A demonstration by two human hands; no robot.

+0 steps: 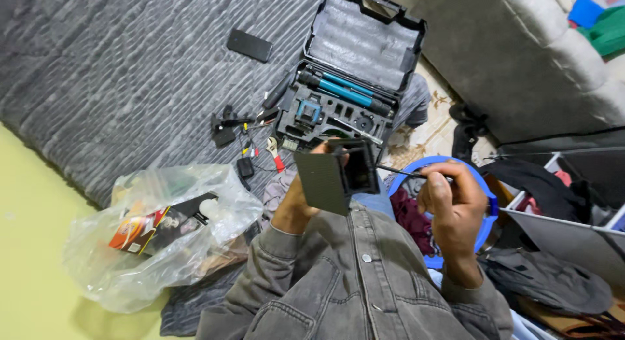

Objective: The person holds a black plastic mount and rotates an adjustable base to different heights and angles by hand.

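At the centre of the frame, a dark box-shaped device [338, 174] is gripped by the left hand [296, 200]. A thin screwdriver [407, 172] is pinched in the closed right hand [452, 203], its tip at the device's open side. An open tool case [355, 73] lies above.

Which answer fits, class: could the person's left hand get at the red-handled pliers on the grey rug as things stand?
Probably not at once: the left hand holds a dark box-like device. The red-handled pliers lie uncovered on the grey rug just beyond it.
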